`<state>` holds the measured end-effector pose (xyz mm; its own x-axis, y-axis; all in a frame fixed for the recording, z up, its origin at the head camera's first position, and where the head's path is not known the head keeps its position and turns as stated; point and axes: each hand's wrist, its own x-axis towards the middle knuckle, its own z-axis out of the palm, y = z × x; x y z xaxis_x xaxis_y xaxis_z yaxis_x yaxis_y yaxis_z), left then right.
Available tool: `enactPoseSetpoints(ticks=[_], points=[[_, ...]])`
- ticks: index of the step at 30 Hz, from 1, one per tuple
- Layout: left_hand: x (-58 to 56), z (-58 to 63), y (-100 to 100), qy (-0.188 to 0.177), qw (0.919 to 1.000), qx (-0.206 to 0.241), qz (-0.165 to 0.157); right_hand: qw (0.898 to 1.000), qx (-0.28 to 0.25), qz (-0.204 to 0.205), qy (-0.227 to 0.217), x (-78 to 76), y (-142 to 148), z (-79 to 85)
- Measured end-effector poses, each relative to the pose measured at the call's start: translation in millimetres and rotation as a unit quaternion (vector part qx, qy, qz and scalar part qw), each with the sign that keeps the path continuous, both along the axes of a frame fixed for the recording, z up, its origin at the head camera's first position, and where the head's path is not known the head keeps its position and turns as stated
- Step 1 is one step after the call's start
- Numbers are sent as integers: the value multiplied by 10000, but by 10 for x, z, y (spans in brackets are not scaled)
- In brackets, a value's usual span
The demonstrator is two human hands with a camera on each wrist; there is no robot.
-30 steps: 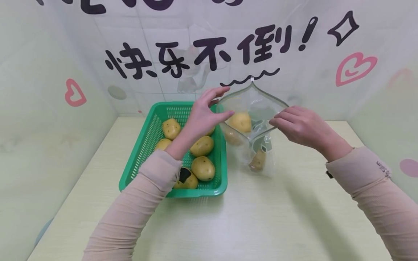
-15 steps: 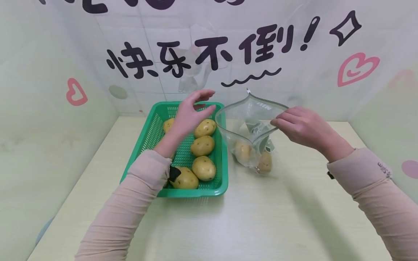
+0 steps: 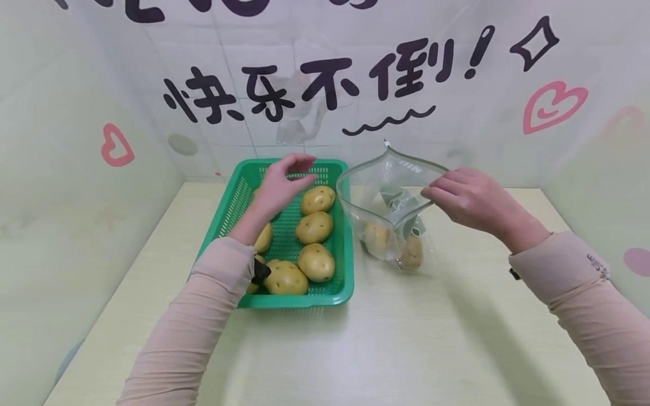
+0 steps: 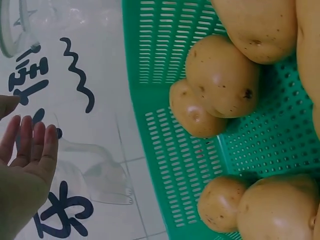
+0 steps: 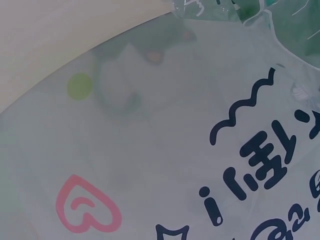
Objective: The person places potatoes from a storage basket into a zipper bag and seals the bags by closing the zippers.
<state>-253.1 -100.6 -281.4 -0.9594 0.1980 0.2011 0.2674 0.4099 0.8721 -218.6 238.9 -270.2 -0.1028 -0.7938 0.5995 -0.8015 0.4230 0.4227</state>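
Note:
My right hand (image 3: 469, 197) grips the right edge of a clear zip bag (image 3: 363, 211), its mouth spread wide. Inside the bag lie a potato (image 3: 376, 238) and a second, browner-looking potato (image 3: 412, 254), low down near the table. My left hand (image 3: 279, 189) hovers over the back of a green plastic basket (image 3: 347, 282), fingers loosely bent and nothing between them. Several potatoes sit in that basket, among them one potato (image 3: 317, 200) at the back right and one potato (image 3: 286, 277) at the front. My left forearm hides part of the basket's left side.
A pale wooden table (image 3: 386, 349) carries the basket and the bag. Behind them stands a white printed backdrop (image 3: 437, 34) with dark lettering and pink hearts. In the right wrist view, part of the bag (image 5: 295, 30) shows at the top right.
A potato at the bag's mouth has dropped to the bottom. My left hand has left the bag and moved left over the basket, emptied. The bag's mouth has sunk a little.

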Motion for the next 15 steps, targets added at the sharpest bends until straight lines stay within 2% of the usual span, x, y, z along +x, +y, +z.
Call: enactPoseSetpoints(ticks=[4,15], points=[[-26,-64,-34,-164,9994,-291,7,10000,-26,14,-6,-3,6,-12],[-97,-234,-85,-397,9986,-346,85,10000,-11,-19,-20,4,31,-40]])
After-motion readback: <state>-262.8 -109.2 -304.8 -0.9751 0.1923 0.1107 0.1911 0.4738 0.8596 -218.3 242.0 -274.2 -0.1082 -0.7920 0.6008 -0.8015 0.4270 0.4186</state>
